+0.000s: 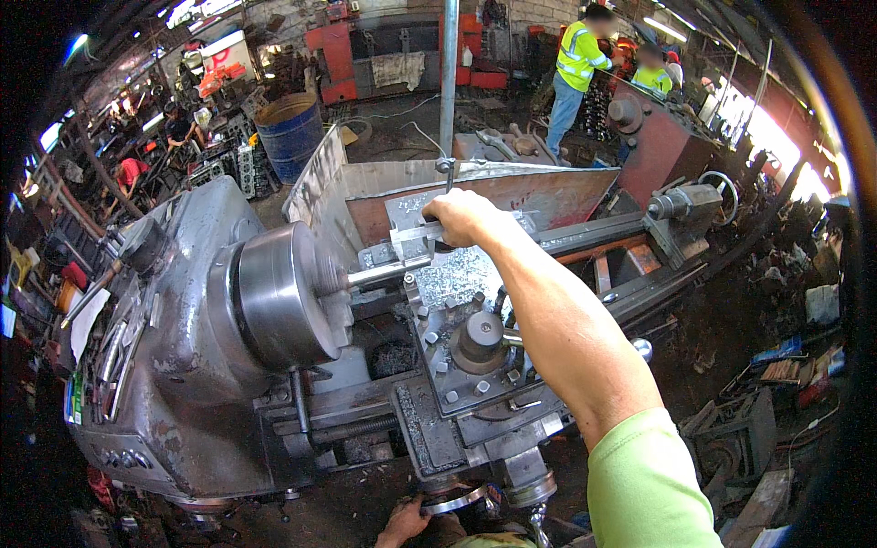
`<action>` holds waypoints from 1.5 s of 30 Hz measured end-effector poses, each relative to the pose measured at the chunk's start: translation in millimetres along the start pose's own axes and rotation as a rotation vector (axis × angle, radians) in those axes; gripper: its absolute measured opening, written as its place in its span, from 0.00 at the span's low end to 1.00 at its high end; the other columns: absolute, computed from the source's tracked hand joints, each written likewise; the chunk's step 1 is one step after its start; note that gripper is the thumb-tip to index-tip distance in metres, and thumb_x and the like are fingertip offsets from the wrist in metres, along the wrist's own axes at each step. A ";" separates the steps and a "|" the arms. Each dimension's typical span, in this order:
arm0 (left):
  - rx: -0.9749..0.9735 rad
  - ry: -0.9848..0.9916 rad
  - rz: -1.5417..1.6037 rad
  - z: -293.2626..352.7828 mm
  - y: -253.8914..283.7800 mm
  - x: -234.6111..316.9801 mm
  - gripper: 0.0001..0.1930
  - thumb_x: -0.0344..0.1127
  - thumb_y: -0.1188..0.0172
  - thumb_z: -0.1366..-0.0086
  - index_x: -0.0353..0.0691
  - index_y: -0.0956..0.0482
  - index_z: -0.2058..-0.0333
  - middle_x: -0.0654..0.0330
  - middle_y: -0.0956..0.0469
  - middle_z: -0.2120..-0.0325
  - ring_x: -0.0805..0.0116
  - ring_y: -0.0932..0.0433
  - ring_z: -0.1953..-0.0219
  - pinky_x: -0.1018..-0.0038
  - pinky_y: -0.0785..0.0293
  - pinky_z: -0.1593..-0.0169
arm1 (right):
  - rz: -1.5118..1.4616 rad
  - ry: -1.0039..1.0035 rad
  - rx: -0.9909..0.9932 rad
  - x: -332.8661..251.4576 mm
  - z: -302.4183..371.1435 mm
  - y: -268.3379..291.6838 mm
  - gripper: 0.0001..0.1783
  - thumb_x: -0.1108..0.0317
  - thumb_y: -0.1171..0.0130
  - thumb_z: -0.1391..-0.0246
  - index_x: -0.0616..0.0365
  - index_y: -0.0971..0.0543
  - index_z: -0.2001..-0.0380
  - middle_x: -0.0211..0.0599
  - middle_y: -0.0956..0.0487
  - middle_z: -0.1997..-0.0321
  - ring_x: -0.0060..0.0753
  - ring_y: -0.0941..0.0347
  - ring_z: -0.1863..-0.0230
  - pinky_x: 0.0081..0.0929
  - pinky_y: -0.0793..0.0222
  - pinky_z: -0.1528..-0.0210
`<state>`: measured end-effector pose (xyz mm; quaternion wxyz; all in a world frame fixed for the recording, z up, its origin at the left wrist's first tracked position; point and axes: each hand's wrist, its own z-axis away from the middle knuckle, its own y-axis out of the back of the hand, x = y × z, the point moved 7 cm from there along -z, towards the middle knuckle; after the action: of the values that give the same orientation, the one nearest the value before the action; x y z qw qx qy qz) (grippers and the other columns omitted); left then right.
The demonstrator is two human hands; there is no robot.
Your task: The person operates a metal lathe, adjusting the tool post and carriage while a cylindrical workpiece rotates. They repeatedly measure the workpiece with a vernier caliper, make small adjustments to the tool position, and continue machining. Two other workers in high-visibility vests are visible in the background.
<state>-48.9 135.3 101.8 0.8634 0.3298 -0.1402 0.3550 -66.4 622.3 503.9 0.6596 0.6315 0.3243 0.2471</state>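
My right hand [463, 219] reaches across a metal lathe and is closed above its carriage. Beside its fingers is a flat grey metal piece [416, 236]; a dark upright rod [449, 179] shows just above the fist. What the fingers hold is hidden. Just below the grey piece, a bright round bar [388, 272] sticks out of the big lathe chuck [288, 294]. Shiny metal chips cover the carriage behind the square tool post [479, 342]. Low in the view, my left hand [404, 524] is partly visible, its fingers closed at the rim of a handwheel [457, 500].
The grey headstock [187, 301] carries loose tools on top. At the bed's right end stands the tailstock [681, 215]. Behind are a metal splash guard [484, 205], an upright pole [449, 82] and a blue drum [289, 137]. People in yellow vests [577, 59] stand farther back.
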 end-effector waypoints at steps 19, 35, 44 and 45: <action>0.202 -0.132 0.004 -8.0 -7.0 -14.7 0.32 0.48 0.40 0.42 0.36 0.29 0.42 0.41 0.22 0.52 0.40 0.26 0.47 0.51 0.42 0.34 | -0.002 -0.011 -0.032 2.4 -1.2 0.5 0.26 0.75 0.38 0.60 0.49 0.20 0.52 0.49 0.18 0.55 0.51 0.22 0.51 0.42 0.25 0.48; 0.378 -0.045 0.138 60.0 40.4 0.7 0.36 0.52 0.37 0.41 0.37 0.33 0.40 0.37 0.33 0.41 0.39 0.39 0.36 0.55 0.43 0.33 | -0.428 0.461 0.891 -91.8 83.9 140.9 0.16 0.73 0.34 0.54 0.59 0.23 0.60 0.46 0.22 0.66 0.42 0.23 0.62 0.34 0.28 0.59; 1.315 -0.435 0.600 239.2 146.8 113.3 0.28 0.35 0.37 0.40 0.31 0.32 0.43 0.44 0.26 0.52 0.51 0.25 0.50 0.63 0.30 0.46 | -1.172 0.632 0.442 -197.3 267.4 49.4 0.18 0.72 0.29 0.53 0.61 0.21 0.57 0.36 0.18 0.63 0.26 0.22 0.63 0.26 0.26 0.59; 1.327 -0.458 0.573 248.9 147.9 129.8 0.30 0.34 0.38 0.40 0.31 0.35 0.40 0.46 0.27 0.50 0.54 0.26 0.49 0.62 0.30 0.45 | -1.403 0.514 0.323 -201.7 278.5 21.8 0.18 0.72 0.30 0.51 0.62 0.22 0.57 0.35 0.18 0.63 0.25 0.23 0.63 0.25 0.26 0.59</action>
<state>-63.2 114.8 418.2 0.3070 0.7964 -0.1529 0.4981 6.8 288.3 546.7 0.4653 0.2887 0.8248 -0.1408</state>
